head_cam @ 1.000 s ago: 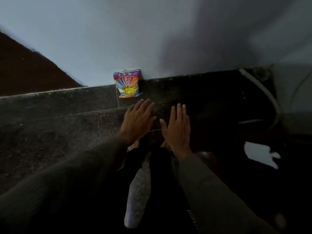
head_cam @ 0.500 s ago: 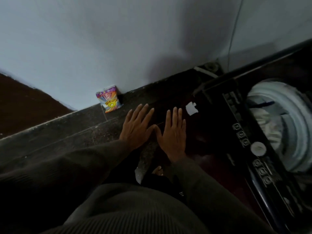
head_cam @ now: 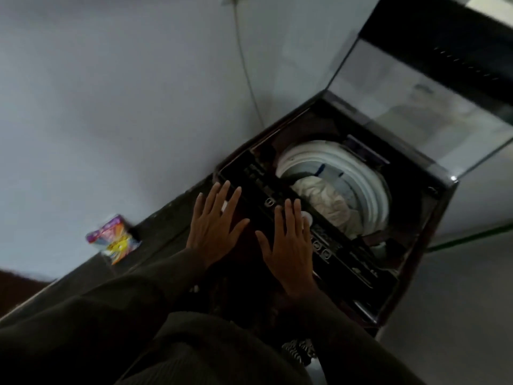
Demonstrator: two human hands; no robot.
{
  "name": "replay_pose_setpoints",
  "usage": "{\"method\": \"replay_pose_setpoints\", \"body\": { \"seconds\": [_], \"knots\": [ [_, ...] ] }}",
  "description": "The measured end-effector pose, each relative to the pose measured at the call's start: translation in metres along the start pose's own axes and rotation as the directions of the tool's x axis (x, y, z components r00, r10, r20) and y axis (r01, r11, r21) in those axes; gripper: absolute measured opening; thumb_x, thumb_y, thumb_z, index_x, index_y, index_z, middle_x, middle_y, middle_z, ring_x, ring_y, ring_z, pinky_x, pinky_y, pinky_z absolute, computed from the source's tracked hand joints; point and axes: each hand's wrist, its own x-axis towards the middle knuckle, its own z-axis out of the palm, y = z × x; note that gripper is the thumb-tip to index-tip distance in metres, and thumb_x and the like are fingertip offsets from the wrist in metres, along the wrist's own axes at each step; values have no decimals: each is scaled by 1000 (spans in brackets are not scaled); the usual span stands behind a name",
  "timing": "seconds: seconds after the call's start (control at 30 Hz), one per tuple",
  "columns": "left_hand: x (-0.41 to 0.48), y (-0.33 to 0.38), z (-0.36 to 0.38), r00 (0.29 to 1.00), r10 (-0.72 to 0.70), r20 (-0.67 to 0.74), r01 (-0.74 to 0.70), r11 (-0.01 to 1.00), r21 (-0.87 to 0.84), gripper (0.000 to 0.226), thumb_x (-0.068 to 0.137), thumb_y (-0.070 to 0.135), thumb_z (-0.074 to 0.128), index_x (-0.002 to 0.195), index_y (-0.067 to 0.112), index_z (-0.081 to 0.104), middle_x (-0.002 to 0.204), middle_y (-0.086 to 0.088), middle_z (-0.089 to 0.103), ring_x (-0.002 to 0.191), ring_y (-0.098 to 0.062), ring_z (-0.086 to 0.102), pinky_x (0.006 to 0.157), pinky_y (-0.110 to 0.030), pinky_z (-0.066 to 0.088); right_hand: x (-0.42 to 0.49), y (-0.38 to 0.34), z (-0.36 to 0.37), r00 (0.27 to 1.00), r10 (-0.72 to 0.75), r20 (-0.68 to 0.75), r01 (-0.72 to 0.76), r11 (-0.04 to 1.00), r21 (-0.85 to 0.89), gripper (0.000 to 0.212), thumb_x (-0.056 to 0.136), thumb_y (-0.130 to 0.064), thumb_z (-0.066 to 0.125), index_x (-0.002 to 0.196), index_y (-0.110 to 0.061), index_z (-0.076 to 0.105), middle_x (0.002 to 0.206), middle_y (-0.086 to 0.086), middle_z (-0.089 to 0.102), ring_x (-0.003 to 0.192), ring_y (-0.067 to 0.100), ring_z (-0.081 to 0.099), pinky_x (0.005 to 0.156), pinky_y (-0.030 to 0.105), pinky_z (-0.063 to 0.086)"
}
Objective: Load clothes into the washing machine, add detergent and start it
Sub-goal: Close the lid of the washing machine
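Top-loading washing machine (head_cam: 435, 218) stood in the corner with its glass lid (head_cam: 416, 112) raised. Pale clothes (head_cam: 327, 201) lay inside the white drum (head_cam: 369, 187). Left hand (head_cam: 213, 226) and right hand (head_cam: 288, 240) were flat, fingers straight and spread, holding nothing; the right fingers overlapped the control panel (head_cam: 324, 251). Detergent packet (head_cam: 113, 240) stood on the dark ledge (head_cam: 155, 234) by the wall, left of the machine.

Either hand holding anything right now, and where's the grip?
Nothing held. Left hand and right hand are both open, fingers straight, by the washing machine.
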Motion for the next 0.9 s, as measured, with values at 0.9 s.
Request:
{"method": "replay_pose_setpoints", "body": {
  "seconds": [0.9],
  "knots": [
    [428, 190, -74, 742, 638, -204, -654, 756, -16, 68, 94, 55, 39, 151, 17, 36, 156, -15, 34, 145, -33, 30, 114, -60, 28, 244, 221, -164, 739, 570, -360, -613, 790, -8, 97, 85, -79, 13, 155, -11, 16, 164, 14, 7, 151, 26, -5, 121, 52, 12]
  ]
}}
